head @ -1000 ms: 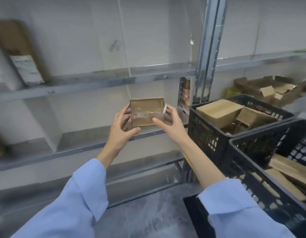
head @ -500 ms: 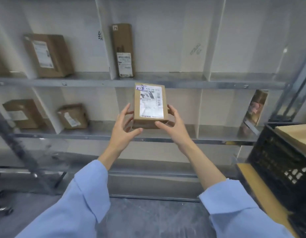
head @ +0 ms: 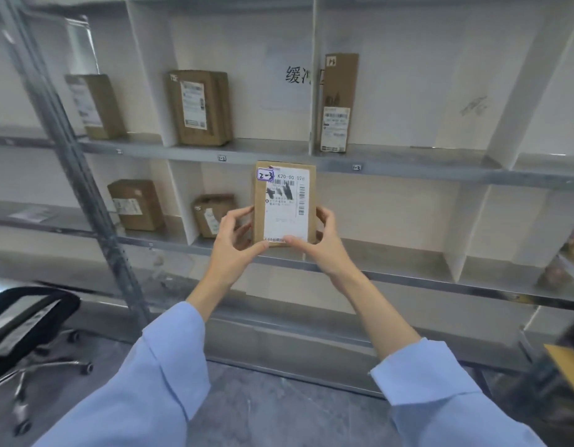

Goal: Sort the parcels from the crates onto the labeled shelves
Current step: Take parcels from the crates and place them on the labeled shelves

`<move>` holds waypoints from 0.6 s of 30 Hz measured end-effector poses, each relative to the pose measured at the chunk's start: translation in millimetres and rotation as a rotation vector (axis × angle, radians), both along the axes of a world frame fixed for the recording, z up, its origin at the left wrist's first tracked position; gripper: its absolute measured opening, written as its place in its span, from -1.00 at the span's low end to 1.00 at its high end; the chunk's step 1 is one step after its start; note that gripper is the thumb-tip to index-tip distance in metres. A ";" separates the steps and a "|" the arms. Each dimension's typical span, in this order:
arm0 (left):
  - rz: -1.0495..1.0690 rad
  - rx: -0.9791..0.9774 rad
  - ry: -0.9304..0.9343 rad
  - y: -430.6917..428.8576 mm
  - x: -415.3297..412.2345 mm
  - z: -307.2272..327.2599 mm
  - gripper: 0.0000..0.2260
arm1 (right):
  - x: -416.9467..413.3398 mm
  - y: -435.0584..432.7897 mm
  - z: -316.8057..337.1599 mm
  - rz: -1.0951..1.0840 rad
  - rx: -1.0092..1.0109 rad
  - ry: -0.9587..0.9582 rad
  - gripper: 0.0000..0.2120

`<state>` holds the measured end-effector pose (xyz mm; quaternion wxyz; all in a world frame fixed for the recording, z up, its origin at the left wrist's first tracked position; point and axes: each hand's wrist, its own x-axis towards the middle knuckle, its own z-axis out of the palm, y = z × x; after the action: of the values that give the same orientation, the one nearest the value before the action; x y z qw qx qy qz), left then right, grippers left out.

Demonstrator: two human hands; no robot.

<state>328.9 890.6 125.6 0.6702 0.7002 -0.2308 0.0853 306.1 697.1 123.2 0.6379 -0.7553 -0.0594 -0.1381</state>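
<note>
The parcel (head: 284,204) is held upright in the air in front of the shelving, with its printed shipping label facing the camera. A small handwritten sticker (head: 265,174) at the label's top left corner reads 2-3.

The left hand (head: 235,245) grips the parcel's lower left edge, thumb on the near face and fingers curled behind. The right hand (head: 329,250) grips the lower right edge, thumb laid across the bottom of the label. Both forearms extend from light blue sleeves (head: 159,375).

Behind the parcel, the upper shelf (head: 408,171) carries three brown boxes in compartments set apart by white dividers: a far-left box (head: 95,106), a wide box (head: 201,108) and a tall narrow box (head: 338,101). Small tags (head: 356,168) are fixed to its front edge; their text is too small to read.

The lower shelf (head: 408,272) carries two more boxes (head: 135,204) to the left of the hands. An office chair (head: 24,321) stands on the floor at near left
</note>
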 end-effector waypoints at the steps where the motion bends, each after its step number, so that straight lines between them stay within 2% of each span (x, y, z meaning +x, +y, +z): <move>1: 0.013 0.000 -0.005 10.7 3.8 -0.7 -0.45 | 5.8 10.1 -1.2 0.006 0.017 0.008 -0.22; 6: 0.076 -0.008 -0.013 52.3 21.1 -6.7 -0.44 | 27.0 48.7 -4.4 0.033 0.020 0.005 -0.28; 9: 0.095 -0.014 -0.035 65.2 27.1 -10.6 -0.39 | 32.7 61.3 -4.8 0.043 0.010 -0.004 -0.24; 13: 0.099 0.010 -0.027 71.9 36.3 -15.7 -0.33 | 38.8 67.7 -2.9 0.045 -0.017 0.006 -0.22; 18: 0.130 0.038 -0.025 67.9 45.3 -17.8 -0.36 | 46.5 65.6 -1.1 0.010 -0.027 0.017 -0.26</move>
<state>374.2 958.5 107.8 0.6468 0.7253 -0.1948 0.1329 352.6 762.7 122.1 0.6288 -0.7647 -0.0597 -0.1276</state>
